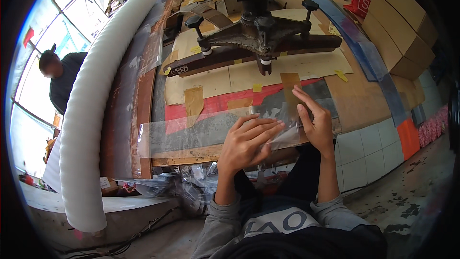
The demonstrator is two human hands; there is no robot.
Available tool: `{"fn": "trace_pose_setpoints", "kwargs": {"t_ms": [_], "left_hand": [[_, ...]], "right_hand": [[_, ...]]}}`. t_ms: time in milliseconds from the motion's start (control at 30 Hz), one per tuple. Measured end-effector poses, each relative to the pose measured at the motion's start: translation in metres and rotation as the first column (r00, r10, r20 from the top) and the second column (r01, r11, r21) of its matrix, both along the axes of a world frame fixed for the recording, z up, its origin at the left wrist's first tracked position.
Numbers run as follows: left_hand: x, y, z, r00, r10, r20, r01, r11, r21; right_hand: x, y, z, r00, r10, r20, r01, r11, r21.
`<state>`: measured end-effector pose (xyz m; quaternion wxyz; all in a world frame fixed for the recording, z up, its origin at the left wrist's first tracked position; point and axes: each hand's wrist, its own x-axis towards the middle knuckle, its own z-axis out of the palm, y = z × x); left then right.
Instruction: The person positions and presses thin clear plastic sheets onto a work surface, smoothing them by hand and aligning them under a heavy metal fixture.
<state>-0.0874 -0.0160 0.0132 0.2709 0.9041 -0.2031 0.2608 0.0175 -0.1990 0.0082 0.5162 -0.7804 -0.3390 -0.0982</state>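
Note:
A clear plastic sheet point(191, 134) stretches along the front edge of the worktable, its right end bunched and shiny between my hands. My left hand point(247, 143) rests over that end with its fingers stretched out to the right, thumb lower and apart. Just right of it, my right hand point(314, 120) is raised on edge, fingers extended and thumb apart, beside the film's edge. Under the sheet lie a grey-black worn surface, a red strip point(215, 104) and brown tape point(194, 103). Whether my palms press on the film is hard to make out.
A dark metal press arm with knobs point(261, 33) spans the table ahead of my hands. A long white foam roll point(91, 100) stands at the left, with a person point(67, 76) beyond it. Cardboard boxes point(397, 29) sit at the right; crumpled plastic point(191, 184) hangs below the edge.

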Motion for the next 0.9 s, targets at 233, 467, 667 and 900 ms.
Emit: {"fn": "trace_pose_setpoints", "kwargs": {"t_ms": [233, 467, 667, 900], "left_hand": [[-0.003, -0.003, 0.008, 0.986, -0.168, 0.025, 0.169, 0.982, -0.089], [0.0, -0.003, 0.008, 0.941, -0.301, -0.152, 0.284, 0.95, -0.126], [-0.004, -0.002, 0.004, 0.894, -0.375, -0.246, 0.34, 0.924, -0.174], [-0.004, -0.003, 0.005, 0.887, -0.374, -0.272, 0.338, 0.926, -0.17]], "right_hand": [[0.01, -0.003, 0.001, 0.967, 0.059, -0.248, -0.034, 0.994, 0.102], [0.049, 0.018, 0.034, 0.981, 0.099, 0.169, -0.042, 0.949, -0.312], [0.08, 0.039, 0.011, 0.966, 0.175, 0.192, -0.046, 0.842, -0.537], [0.095, 0.049, -0.008, 0.959, 0.133, 0.25, 0.002, 0.881, -0.474]]}}
